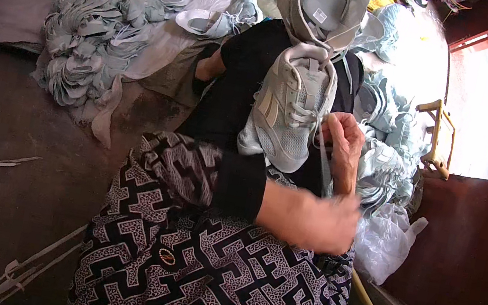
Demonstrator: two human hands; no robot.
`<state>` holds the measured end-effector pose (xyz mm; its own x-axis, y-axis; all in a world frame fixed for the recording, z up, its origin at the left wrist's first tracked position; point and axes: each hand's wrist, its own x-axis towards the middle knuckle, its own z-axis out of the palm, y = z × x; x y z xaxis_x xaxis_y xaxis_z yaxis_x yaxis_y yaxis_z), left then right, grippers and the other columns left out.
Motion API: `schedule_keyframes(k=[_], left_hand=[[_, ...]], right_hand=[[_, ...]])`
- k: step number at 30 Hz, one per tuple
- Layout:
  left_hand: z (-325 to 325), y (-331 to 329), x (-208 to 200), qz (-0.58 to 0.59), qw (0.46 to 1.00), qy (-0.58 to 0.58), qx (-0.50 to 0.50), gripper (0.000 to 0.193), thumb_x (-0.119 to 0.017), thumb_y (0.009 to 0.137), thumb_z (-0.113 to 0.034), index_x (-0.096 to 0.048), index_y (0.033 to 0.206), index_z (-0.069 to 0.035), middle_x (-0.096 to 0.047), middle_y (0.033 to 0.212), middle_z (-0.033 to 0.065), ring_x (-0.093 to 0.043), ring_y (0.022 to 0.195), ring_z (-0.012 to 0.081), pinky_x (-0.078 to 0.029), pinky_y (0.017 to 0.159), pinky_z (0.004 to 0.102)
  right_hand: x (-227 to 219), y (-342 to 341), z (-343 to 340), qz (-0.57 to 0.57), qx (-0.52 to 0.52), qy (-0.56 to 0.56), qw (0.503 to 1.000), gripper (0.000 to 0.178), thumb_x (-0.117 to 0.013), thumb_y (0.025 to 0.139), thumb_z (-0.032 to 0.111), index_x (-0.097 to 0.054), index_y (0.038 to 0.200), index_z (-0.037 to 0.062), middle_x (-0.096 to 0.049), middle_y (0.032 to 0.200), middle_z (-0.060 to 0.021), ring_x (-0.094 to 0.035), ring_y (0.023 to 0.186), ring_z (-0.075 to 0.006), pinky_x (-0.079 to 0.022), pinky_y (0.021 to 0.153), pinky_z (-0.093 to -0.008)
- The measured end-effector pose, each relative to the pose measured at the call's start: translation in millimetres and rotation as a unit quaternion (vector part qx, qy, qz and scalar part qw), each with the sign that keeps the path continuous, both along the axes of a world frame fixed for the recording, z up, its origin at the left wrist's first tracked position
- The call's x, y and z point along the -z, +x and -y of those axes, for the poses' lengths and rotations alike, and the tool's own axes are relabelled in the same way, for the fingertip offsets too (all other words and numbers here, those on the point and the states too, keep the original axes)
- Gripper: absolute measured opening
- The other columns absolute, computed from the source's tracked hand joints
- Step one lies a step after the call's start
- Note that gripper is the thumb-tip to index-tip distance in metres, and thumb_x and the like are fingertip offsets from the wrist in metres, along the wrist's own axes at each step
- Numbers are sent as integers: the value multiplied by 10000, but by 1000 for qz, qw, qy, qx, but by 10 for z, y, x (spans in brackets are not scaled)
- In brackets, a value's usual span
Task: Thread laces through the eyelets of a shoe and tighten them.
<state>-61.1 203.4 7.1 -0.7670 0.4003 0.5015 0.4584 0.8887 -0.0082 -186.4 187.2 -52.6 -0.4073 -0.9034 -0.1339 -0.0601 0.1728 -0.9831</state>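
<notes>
Head view, sneaker (288, 105) beside right hand (343, 147)

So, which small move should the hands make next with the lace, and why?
Probably the left hand should pull the lace taut. It runs from the grey sneaker down into that hand, while the right hand pinches it at the eyelets, so the slack looks not yet drawn through.

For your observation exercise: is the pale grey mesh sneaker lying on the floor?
No, the pale grey mesh sneaker is held up above the patterned lap, not on the floor.
</notes>
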Motion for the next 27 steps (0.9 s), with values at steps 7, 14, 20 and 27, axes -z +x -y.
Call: schedule_keyframes(k=[7,14,20,27], left_hand=[[457,343,-158,55,983,104,-138,44,-566,723,-128,-578,739,-88,-563,730,47,-565,710,222,-433,663,362],[1377,320,319,-85,918,133,-364,117,-618,756,-135,-624,861,-84,-574,971,57,-531,1004,237,-411,845,390],[1439,179,465,-53,908,220,-353,98,-628,773,-143,-665,852,-98,-580,1034,29,-490,1098,227,-320,961,412],[1424,94,362,70,914,158,-366,88,-614,769,-165,-684,822,-163,-602,999,-27,-522,1040,187,-329,918,408]], right_hand=[[17,-58,11,-8,-9,-49,999,156,-582,904,148,-590,858,0,-602,714,-9,-517,601,-54,-436,557,-200],[-78,2,21,-83,-23,-39,996,170,-592,893,148,-587,852,-18,-585,693,-7,-530,604,-69,-436,554,-216],[-128,1,43,-223,-5,-20,975,160,-604,866,165,-589,853,6,-609,684,-76,-563,573,-131,-445,539,-272],[-167,22,61,-422,5,-62,904,85,-596,855,120,-586,854,35,-627,713,-141,-607,570,-237,-467,540,-318]])
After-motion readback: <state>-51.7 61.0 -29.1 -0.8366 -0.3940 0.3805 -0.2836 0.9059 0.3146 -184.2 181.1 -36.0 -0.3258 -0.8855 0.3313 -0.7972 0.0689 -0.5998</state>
